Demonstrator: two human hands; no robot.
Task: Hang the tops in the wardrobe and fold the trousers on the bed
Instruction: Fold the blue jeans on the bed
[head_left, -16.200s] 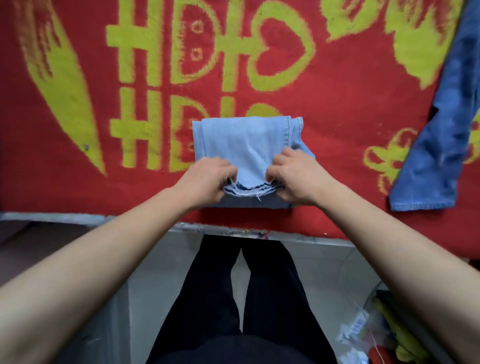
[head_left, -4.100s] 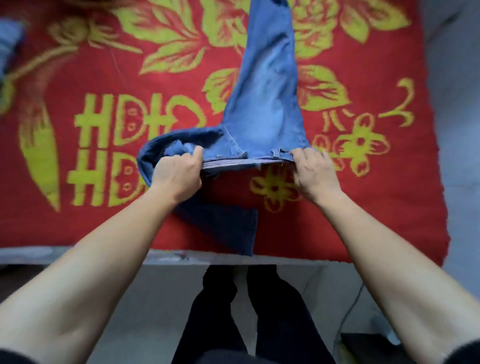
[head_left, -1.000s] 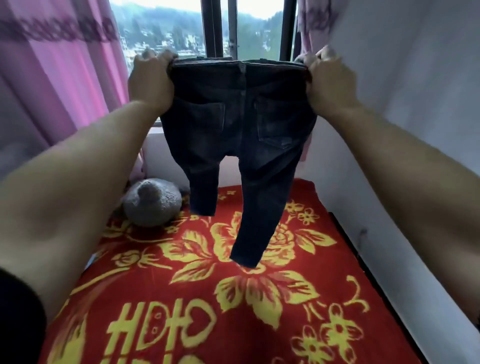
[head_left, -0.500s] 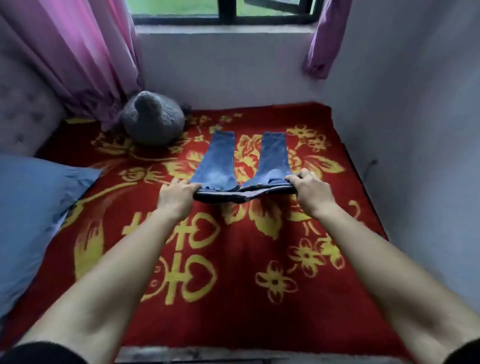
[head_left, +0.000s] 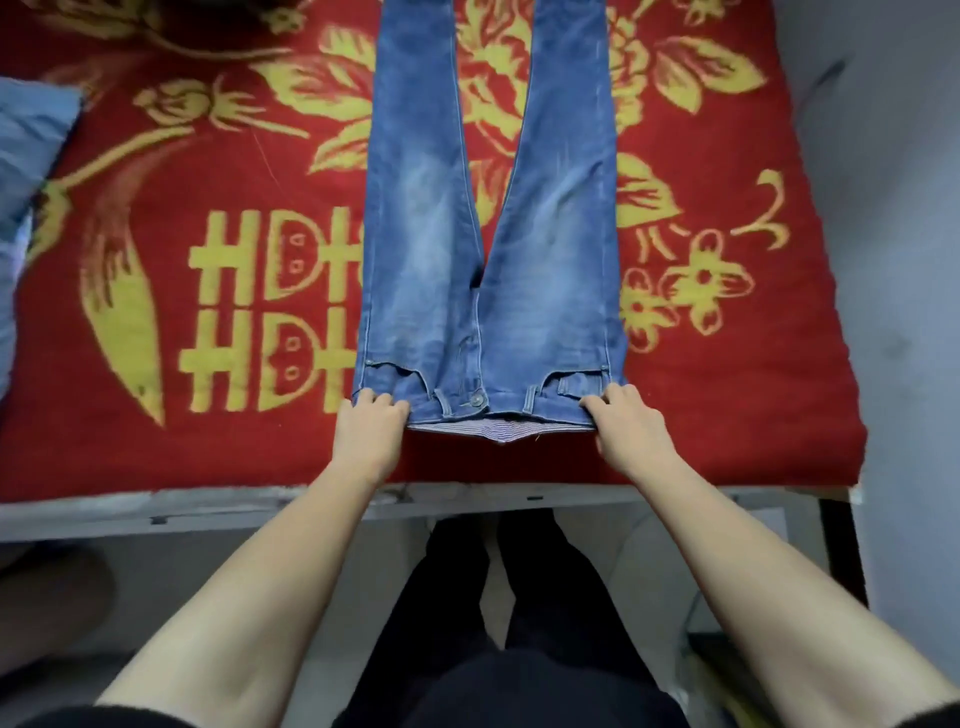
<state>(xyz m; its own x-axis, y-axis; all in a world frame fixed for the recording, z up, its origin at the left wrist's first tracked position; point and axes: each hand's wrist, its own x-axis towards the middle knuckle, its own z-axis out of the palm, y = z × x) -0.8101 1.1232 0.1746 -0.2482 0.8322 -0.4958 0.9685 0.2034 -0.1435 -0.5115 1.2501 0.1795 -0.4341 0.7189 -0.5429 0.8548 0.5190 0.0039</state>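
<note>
I'm in a bedroom at home. In front of me is a bed (head_left: 623, 496) covered edge to edge with a thick red blanket (head_left: 156, 457) woven with yellow flowers and block lettering. A blue pillow (head_left: 26, 135) lies at its left side, a plain grey wall (head_left: 893, 208) runs close along its right, and a pale frame rail (head_left: 156, 512) edges the near side. A pair of blue jeans (head_left: 431, 234) is spread flat on the blanket, ordinary household clothing.

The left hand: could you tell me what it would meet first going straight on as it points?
Probably the jeans: the left hand grips their waistband, fingers pointing along one leg.
</note>
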